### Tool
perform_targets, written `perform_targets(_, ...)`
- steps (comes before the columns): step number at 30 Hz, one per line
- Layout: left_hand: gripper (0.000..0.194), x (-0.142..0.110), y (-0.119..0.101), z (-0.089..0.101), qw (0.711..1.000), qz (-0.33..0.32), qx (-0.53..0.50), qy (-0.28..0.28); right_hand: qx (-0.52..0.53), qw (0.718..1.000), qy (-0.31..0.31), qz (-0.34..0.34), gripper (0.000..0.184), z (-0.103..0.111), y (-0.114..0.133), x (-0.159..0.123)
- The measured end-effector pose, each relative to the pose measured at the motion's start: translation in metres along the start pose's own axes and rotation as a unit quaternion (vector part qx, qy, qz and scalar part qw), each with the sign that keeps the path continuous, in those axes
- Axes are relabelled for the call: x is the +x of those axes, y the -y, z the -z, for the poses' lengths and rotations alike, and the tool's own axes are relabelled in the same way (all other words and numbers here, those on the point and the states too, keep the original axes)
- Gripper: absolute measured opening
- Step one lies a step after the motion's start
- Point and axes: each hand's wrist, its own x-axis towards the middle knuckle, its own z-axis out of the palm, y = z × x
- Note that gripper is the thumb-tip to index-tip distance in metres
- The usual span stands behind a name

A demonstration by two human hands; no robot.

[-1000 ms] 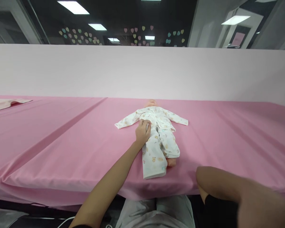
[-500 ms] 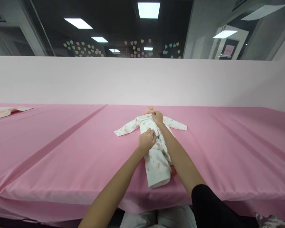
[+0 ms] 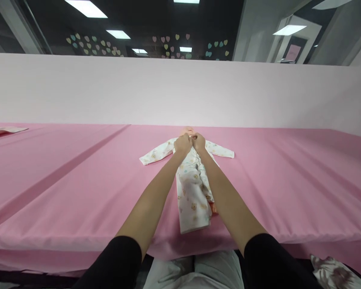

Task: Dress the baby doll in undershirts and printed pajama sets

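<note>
the grip is two bare hands, close together with bent fingers: the left hand (image 3: 183, 144) and right hand (image 3: 199, 142) meet at the neck of a patterned top (image 3: 190, 158). whether either is pinched on cloth i cannot tell, as the knuckles hide the fingertips; meeting there would let both work one spot. the top is on a doll (image 3: 188, 130), which lies on its back in the middle of the desk (image 3: 93, 188), head away and legs toward the person, probably so the front faces up within reach. its sleeves spread sideways, clear of the forearms. the matching trousers (image 3: 193, 196) run down between the arms, a foot (image 3: 214, 208) showing beside one leg. well apart at far left lies a pale cloth (image 3: 6, 131), seemingly out of the way.
</note>
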Motion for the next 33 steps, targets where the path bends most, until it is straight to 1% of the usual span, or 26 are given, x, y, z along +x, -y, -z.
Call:
perform_targets(3, 0.034, 0.014, 0.003, -0.008, 0.999, 0.029, 0.004, 0.027, 0.000, 1.000, -0.015, -0.006, 0.016, -0.004, -0.004, -0.001)
perform_targets(5, 0.034, 0.016, 0.003, -0.012, 0.999, 0.025, 0.012, 0.029, -0.001, 1.000, -0.029, -0.007, 0.014, -0.006, -0.006, -0.001)
perform_targets(9, 0.032, 0.012, 0.005, -0.016, 1.000, -0.008, 0.015, 0.000, 0.017, 0.999, -0.047, 0.008, 0.009, -0.007, -0.006, -0.003)
perform_targets(12, 0.030, 0.009, 0.005, -0.017, 0.999, -0.024, 0.027, -0.008, 0.043, 0.998, -0.052, 0.012, 0.008, -0.005, -0.003, -0.008)
perform_targets(16, 0.029, 0.009, 0.004, -0.017, 0.999, -0.026, 0.041, -0.005, 0.059, 0.996, -0.067, 0.020, 0.008, -0.003, 0.000, -0.012)
perform_targets(21, 0.031, 0.003, 0.006, -0.016, 0.999, -0.014, 0.024, -0.024, 0.081, 0.993, -0.080, 0.037, 0.009, -0.004, 0.002, -0.013)
perform_targets(26, 0.032, -0.003, 0.008, -0.014, 0.999, -0.036, 0.027, -0.024, 0.129, 0.986, -0.101, 0.024, 0.007, -0.005, 0.002, -0.014)
perform_targets(31, 0.033, -0.003, 0.008, -0.015, 0.998, -0.053, 0.028, -0.021, 0.180, 0.978, -0.106, 0.008, 0.025, -0.001, 0.003, -0.017)
perform_targets(33, 0.034, -0.003, 0.008, -0.015, 0.998, -0.056, 0.025, -0.019, 0.186, 0.976, -0.113, 0.000, 0.028, 0.001, 0.005, -0.019)
